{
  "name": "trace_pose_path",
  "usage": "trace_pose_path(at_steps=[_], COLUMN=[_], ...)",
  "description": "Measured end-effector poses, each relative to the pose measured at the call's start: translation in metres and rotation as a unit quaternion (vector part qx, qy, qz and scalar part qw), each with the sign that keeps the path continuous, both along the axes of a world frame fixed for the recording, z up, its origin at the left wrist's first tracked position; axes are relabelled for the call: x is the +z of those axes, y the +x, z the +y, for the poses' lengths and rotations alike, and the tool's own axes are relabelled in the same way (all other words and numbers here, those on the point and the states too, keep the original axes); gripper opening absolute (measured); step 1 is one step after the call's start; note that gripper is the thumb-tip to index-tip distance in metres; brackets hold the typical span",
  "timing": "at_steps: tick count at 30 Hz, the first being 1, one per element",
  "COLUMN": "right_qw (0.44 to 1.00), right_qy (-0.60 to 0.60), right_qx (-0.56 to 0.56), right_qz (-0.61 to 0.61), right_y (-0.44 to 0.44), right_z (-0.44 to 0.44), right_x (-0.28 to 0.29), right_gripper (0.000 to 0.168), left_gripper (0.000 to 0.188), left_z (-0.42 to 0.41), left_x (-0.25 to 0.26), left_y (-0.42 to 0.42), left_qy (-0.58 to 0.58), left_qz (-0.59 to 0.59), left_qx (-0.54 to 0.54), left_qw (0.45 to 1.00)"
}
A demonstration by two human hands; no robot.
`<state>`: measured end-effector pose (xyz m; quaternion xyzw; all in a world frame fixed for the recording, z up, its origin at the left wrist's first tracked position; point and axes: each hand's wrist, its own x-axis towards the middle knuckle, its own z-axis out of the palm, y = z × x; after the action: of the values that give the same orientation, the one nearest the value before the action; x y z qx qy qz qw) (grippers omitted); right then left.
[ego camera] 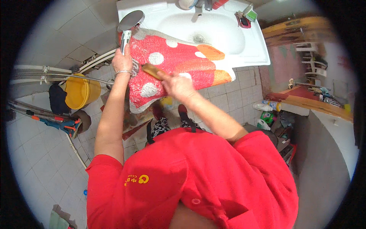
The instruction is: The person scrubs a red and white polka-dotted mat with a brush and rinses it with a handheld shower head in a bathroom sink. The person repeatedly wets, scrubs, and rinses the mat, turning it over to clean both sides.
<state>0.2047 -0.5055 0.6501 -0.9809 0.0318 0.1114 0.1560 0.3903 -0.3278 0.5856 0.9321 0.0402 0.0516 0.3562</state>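
A red mat with white dots and orange patches (183, 57) lies over the near left part of a white washbasin (254, 54), its near edge hanging over the front. My left hand (123, 61) grips the chrome handle of a shower head (132, 20) above the mat's left side. In my right hand (180, 86) is a brush with a yellowish wooden back (153, 71), lying against the mat. Its bristles are hidden beneath it. Whether water is flowing from the shower head cannot be made out.
On the left are a yellow bucket (83, 91), pipes along the wall and several long handles. Detergent bottles (267, 116) stand on the floor at the right, by a grey partition. A soap box (250, 14) and a small dark item lie on the basin's right rim.
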Motion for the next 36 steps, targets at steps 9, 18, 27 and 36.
trace_pose_path(at_steps=[9,18,27,36], right_qw=[0.937,0.958,0.947,0.935], right_qy=[-0.164,-0.009,0.229,0.31], right_qx=[-0.287,-0.265,-0.22,-0.147], right_qz=[0.116,0.111,0.052,-0.09], right_y=[-0.069,-0.032,-0.039,-0.038], right_z=[-0.322,-0.246,-0.283,-0.287], right_x=[0.033,0.01,-0.052,0.062], right_gripper=[0.052,0.081,0.06,0.041], left_gripper=[0.062,0.059,0.071,0.072], left_z=[0.001,0.007,-0.019,-0.014], left_x=[0.004,0.019,0.039,0.042], left_y=[-0.003,-0.021,-0.077,-0.122], left_qy=[0.044,0.032,0.085,0.117], left_qz=[0.02,0.064,0.044,0.055], left_qx=[0.001,0.0,0.062,0.054], left_qw=[0.999,0.997,0.993,0.99])
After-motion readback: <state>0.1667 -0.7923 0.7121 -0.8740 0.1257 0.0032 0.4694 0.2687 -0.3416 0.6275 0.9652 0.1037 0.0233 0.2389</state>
